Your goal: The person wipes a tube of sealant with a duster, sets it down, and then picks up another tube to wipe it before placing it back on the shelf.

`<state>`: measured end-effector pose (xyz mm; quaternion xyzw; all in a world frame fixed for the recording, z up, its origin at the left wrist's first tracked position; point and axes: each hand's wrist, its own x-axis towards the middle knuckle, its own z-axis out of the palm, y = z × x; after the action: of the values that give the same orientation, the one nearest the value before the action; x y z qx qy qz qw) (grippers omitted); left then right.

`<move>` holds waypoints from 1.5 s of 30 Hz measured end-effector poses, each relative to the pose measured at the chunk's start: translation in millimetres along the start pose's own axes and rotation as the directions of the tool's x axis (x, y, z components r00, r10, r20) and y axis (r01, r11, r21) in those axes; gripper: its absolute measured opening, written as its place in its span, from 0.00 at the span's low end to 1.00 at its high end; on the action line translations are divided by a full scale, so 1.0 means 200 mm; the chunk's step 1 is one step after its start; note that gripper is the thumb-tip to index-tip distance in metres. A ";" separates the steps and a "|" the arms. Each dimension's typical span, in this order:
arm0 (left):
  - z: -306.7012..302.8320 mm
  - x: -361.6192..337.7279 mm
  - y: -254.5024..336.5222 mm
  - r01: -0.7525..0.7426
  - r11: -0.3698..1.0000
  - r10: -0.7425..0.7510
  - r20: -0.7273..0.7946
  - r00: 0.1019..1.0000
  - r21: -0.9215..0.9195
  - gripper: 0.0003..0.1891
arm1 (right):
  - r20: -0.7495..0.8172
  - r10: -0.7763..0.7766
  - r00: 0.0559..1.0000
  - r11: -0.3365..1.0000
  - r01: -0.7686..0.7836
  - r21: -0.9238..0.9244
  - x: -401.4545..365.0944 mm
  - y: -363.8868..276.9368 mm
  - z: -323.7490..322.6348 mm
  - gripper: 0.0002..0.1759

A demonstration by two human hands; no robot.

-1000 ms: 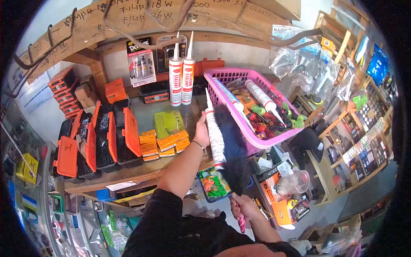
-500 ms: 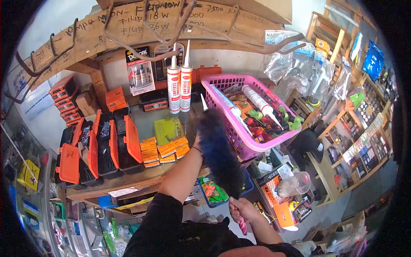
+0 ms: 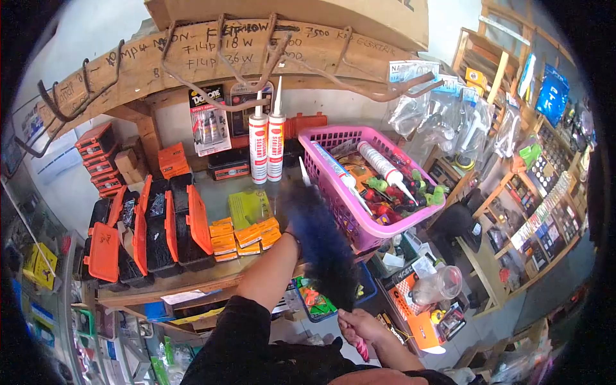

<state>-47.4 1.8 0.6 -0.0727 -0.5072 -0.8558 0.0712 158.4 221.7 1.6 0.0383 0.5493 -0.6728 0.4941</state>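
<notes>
**Duster Held Over the Shelf Edge, Left Hand Behind the Feathers**

The right hand [image 3: 355, 326] is closed in a fist around the pink striped handle [image 3: 361, 346] of a feather duster [image 3: 321, 247], low in the view and near the person's chest. The duster's dark blue-black feathers slant up and to the left from that fist. They cross the front edge of the wooden shelf [image 3: 192, 282], just beside the pink basket [image 3: 391, 221].

The left arm, in a black sleeve, reaches up to the shelf. The left hand [image 3: 289, 230] is almost wholly hidden behind the feathers. Only its wrist side shows, with a thin band, so I cannot tell how its fingers are set. A white nozzle [image 3: 304, 181] pokes out just above the top of the feathers, right over that hand. What lies below the nozzle is covered, and whether the hand grips it cannot be seen.

At the back of the shelf two sealant tubes [image 3: 267, 151] stand upright side by side, left of the basket. Inside the basket more tubes [image 3: 380, 162] lie slanted among red and green tool handles [image 3: 398, 189]. Further left, black cases with orange lids [image 3: 160, 221] stand open. Between them and the duster, small orange boxes [image 3: 247, 234] are stacked in front of a green pack [image 3: 249, 205].
</notes>
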 end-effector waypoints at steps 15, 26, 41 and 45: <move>-0.05 0.00 -0.02 0.305 0.690 -0.229 0.202 0.952 -0.656 0.34 | -0.111 -0.082 0.991 0.990 0.067 -0.127 0.04 0.08 -0.08 0.26; -0.17 0.06 -0.12 0.413 0.686 -0.007 0.561 0.828 -0.600 0.33 | 0.043 -0.021 0.999 0.998 0.023 -0.050 0.00 0.03 -0.07 0.22; -0.10 0.02 -0.06 0.354 0.646 -0.157 0.337 0.928 -0.676 0.34 | -0.074 -0.050 0.996 0.997 0.054 0.052 0.06 0.03 -0.05 0.22; -0.26 0.12 -0.25 0.377 0.607 -0.055 0.436 0.898 -0.700 0.31 | -0.007 -0.013 1.000 1.000 0.013 -0.001 0.04 0.02 -0.04 0.22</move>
<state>-84.2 -20.8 -62.6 -0.1934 -0.1022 -0.9609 -0.1698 152.9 223.5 -9.2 0.0367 0.5516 -0.6755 0.4880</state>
